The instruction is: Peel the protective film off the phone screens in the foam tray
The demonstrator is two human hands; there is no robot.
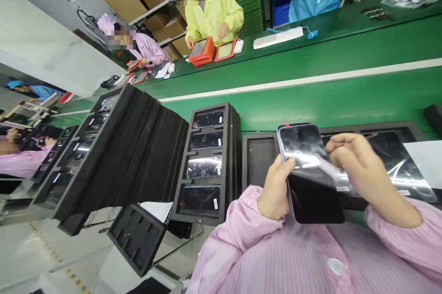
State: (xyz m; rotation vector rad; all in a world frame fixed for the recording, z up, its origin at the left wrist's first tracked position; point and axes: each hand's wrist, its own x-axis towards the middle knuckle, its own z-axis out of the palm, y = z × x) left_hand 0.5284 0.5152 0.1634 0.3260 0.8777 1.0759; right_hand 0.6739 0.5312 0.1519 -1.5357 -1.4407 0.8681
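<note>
My left hand (pixel 275 193) grips a smartphone (pixel 316 199) by its left edge, with the thumb over the front. A clear film (pixel 302 144) with a red tab at its top covers the upper screen, while the lower screen looks bare and black. At the phone's right side, the closed fingers of my right hand (pixel 362 165) pinch the film, which seems lifted there. Behind my hands lies a black foam tray (pixel 246 160), one slot of it showing no phone. Other film-covered phones (pixel 397 156) rest to the right, partly hidden by my right hand.
Left of me stands a stack of foam trays (pixel 224 147) with phones in its top tray. A taller, leaning tray stack (pixel 138 147) is further left. White paper (pixel 426 158) lies at right. Across the green bench (pixel 311 96), co-workers handle red-edged items (pixel 203 52).
</note>
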